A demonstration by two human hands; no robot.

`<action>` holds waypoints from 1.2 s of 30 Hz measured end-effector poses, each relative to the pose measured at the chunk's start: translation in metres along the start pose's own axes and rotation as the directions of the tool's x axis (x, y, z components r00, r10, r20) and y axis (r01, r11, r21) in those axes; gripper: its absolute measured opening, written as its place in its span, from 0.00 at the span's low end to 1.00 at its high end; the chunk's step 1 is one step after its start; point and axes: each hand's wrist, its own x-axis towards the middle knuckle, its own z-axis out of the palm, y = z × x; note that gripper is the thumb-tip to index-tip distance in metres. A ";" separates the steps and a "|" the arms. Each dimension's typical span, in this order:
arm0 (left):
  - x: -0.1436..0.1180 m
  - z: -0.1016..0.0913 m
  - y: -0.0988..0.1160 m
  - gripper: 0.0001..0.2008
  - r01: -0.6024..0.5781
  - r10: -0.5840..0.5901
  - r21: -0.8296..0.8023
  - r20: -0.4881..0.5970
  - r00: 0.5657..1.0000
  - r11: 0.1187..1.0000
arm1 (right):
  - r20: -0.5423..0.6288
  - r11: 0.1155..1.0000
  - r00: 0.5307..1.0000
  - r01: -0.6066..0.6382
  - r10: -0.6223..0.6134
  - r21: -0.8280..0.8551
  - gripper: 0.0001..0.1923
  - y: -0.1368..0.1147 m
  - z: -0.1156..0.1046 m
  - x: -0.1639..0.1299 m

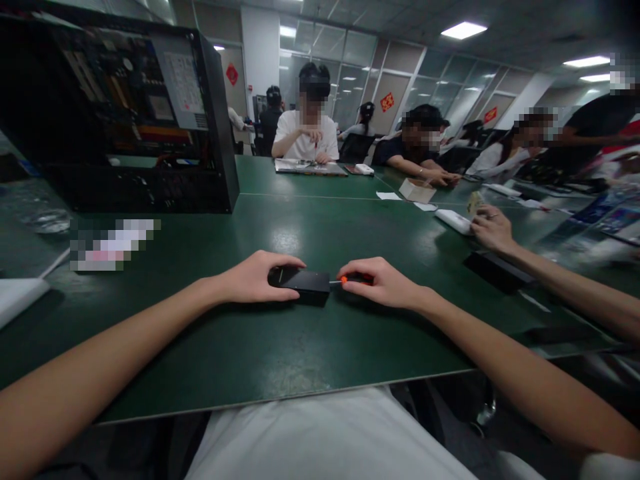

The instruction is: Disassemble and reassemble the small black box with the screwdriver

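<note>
Two hands meet at the middle of the green table (260, 347), near its front edge. Left hand (255, 277) lies over the left end of a small black box (306, 285), fingers curled down on it, pinning it flat to the table. Right hand (383, 281) is clenched around a screwdriver (350, 279) with an orange-and-black handle; the thin metal shaft runs left and its tip touches the box's right side. Box sits flat, between the two hands, roughly centred in front of the person.

Far left: an open computer case (125, 113) stands on the table, side panel off, boards and cables showing. A white pad (20, 297) lies at the near left edge.

Right side: a co-worker's hand (493, 230) rests by a white slab (453, 221), with a black block (495, 270) just near of it, well apart from the box.

Far side: a person in a white shirt (306, 133) sits at an opened laptop (310, 167); more people sit along the far right.
</note>
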 end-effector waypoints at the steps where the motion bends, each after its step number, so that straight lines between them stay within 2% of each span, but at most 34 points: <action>1: -0.001 -0.004 -0.002 0.26 0.032 -0.032 -0.007 0.034 0.999 0.999 | -0.017 1.000 1.000 0.013 -0.013 -0.018 0.14 -0.001 0.000 -0.001; 4: -0.001 -0.006 -0.005 0.26 0.096 -0.094 -0.064 0.035 0.995 0.993 | -0.051 0.997 0.997 0.048 -0.051 -0.059 0.13 -0.002 0.001 -0.002; 11: 0.003 0.010 -0.001 0.26 0.117 -0.125 -0.230 -0.018 0.992 0.966 | -0.100 0.990 0.988 0.113 -0.121 -0.086 0.11 -0.007 0.003 -0.001; 17: 0.003 0.015 0.004 0.26 0.132 -0.152 -0.264 -0.057 0.987 0.956 | -0.093 0.988 0.989 0.102 -0.113 -0.117 0.12 -0.006 0.004 -0.001; 22: 0.003 0.018 0.003 0.26 0.135 -0.160 -0.297 -0.059 0.985 0.945 | -0.109 0.970 0.982 0.133 -0.157 -0.201 0.13 0.000 0.000 -0.001; 29: 0.005 0.015 0.002 0.26 0.141 -0.156 -0.299 -0.029 0.987 0.944 | -0.036 0.947 0.991 0.114 -0.131 -0.299 0.16 0.007 -0.003 0.000; 36: 0.003 0.018 0.003 0.25 0.141 -0.176 -0.305 -0.092 0.980 0.942 | -0.022 0.939 0.992 0.107 -0.121 -0.326 0.13 0.017 -0.013 -0.006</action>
